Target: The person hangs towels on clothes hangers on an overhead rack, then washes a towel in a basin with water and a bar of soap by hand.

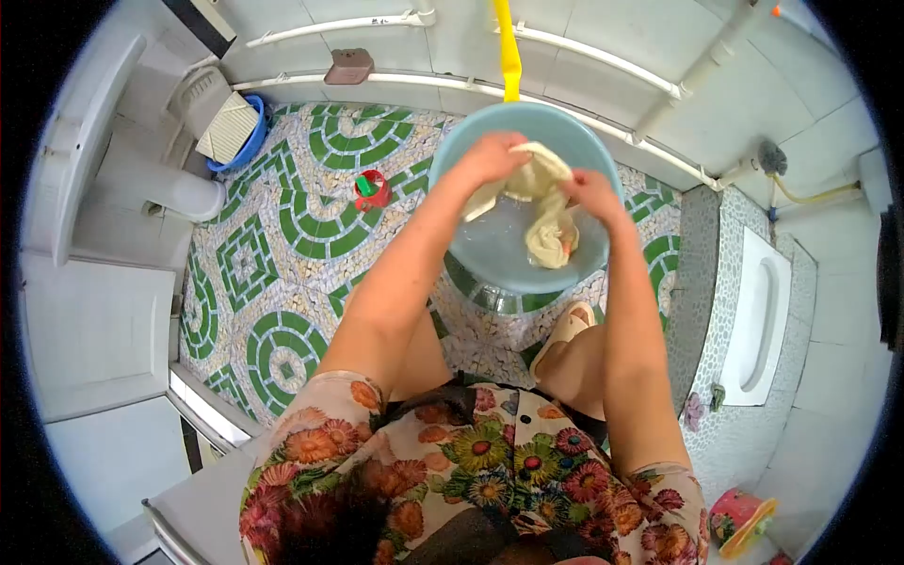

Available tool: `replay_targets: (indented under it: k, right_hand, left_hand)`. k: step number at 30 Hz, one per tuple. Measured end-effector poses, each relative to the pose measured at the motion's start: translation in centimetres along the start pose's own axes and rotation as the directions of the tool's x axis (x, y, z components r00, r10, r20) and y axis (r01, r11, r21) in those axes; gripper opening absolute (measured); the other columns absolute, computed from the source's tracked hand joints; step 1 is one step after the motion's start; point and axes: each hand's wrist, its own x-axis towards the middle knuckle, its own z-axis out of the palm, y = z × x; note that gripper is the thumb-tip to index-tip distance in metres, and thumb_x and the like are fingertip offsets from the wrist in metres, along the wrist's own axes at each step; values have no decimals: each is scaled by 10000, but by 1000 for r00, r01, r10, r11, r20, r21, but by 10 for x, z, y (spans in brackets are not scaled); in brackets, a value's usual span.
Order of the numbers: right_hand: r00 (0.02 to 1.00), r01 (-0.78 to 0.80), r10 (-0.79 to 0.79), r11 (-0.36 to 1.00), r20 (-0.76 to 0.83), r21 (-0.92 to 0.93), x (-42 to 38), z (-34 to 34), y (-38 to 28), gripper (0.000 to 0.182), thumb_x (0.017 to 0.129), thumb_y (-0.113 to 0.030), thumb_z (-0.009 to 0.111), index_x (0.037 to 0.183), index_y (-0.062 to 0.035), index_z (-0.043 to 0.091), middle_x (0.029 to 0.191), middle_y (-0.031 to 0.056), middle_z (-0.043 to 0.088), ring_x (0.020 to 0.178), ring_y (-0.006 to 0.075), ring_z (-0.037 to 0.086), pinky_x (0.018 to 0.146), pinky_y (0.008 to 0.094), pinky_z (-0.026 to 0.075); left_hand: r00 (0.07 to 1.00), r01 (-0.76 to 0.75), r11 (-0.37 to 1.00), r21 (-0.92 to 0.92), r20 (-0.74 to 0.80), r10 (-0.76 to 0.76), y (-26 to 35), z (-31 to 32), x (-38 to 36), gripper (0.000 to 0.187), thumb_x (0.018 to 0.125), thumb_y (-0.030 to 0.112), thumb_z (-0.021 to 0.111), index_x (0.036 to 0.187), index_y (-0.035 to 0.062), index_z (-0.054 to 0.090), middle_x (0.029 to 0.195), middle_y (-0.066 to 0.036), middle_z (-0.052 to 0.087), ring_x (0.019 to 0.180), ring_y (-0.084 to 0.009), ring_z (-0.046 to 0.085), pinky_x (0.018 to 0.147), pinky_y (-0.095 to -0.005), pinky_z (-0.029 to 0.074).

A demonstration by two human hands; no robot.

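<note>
A wet, pale yellow cloth garment (544, 181) is stretched between my two hands above a round blue-green basin (452, 141). My left hand (493, 158) grips its upper left edge, fingers closed on the fabric. On the other side, my right hand (591, 195) is closed on the garment's right edge. The lower end hangs twisted down towards the water (499, 240) in the basin, with a small orange spot on it. What kind of garment it is cannot be made out.
Behind the basin a yellow handle (508, 56) leans at the wall pipes. A red container with a green piece (372, 191) stands on the patterned floor. At left a blue tub (252, 146) holds a washboard (229, 128). A squat toilet (759, 315) lies right.
</note>
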Motion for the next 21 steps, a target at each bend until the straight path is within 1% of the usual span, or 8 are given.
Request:
replay_targets:
  k: [1, 3, 6, 10, 13, 16, 19, 21]
  right_hand:
    - [998, 42, -42, 999, -37, -10, -12, -8, -20, 239, 793, -204, 640, 931, -10, 657, 772, 83, 661, 689, 141, 615, 663, 300, 491]
    - [985, 121, -124, 992, -118, -28, -39, -23, -64, 214, 806, -184, 626, 915, -1, 654, 751, 78, 655, 660, 140, 609, 621, 292, 478]
    - [897, 252, -343, 915, -280, -314, -67, -34, -110, 208, 808, -176, 622, 899, 8, 653, 708, 80, 638, 622, 128, 579, 583, 283, 452]
    - [798, 352, -420, 907, -433, -230, -86, -28, -132, 204, 779, -194, 661, 888, -23, 652, 650, 79, 602, 569, 146, 531, 567, 291, 435]
    - [811, 297, -410, 903, -418, -311, -75, -27, -111, 196, 774, -215, 671, 875, -48, 653, 636, 72, 592, 561, 168, 531, 569, 302, 438]
    - [866, 225, -376, 882, -329, -414, -56, -20, -73, 202, 765, -233, 684, 869, -61, 657, 603, 68, 583, 546, 195, 537, 563, 312, 441]
    - [918, 124, -311, 815, -246, -566, -33, 8, -24, 297, 751, -290, 688, 977, -103, 643, 994, 132, 595, 839, 254, 589, 730, 366, 467]
    - [933, 88, -301, 722, -198, -686, -18, 29, 4, 429, 740, -320, 688, 1116, -143, 580, 1221, 156, 481, 1050, 297, 514, 856, 419, 431]
  left_hand:
    - [999, 5, 998, -62, -36, -7, 13, -8, -6, 233, 809, 186, 631, 1005, 60, 635, 911, -45, 647, 865, -130, 576, 798, -284, 455]
    - [972, -154, 969, -194, -208, 113, 30, -20, -18, 235, 802, 142, 639, 1015, 42, 634, 908, -35, 643, 862, -130, 575, 791, -279, 457]
    - [903, -320, 886, -335, -390, 178, 64, -32, -37, 255, 782, 91, 657, 1027, 24, 632, 920, -33, 631, 858, -137, 574, 782, -271, 458]
    - [830, -408, 866, -291, -513, 219, 84, -43, -55, 246, 762, 80, 673, 1001, 34, 640, 944, -38, 609, 851, -132, 564, 768, -256, 457]
    - [858, -259, 966, -11, -462, 225, 59, -42, -49, 236, 730, 74, 678, 962, 50, 645, 946, -62, 608, 851, -182, 585, 773, -289, 466]
    - [877, -140, 950, 278, -410, 250, 5, -17, -34, 221, 696, 153, 680, 908, 96, 658, 902, -105, 599, 831, -267, 597, 744, -351, 484]
    - [985, 52, 926, 373, -171, 13, -28, 22, -33, 257, 720, 224, 658, 962, 138, 669, 1004, -101, 593, 974, -279, 561, 857, -426, 434]
    - [998, -24, 820, 572, -35, 54, -45, 43, -37, 373, 750, 264, 644, 1114, 190, 608, 1169, -128, 528, 1114, -313, 477, 949, -444, 362]
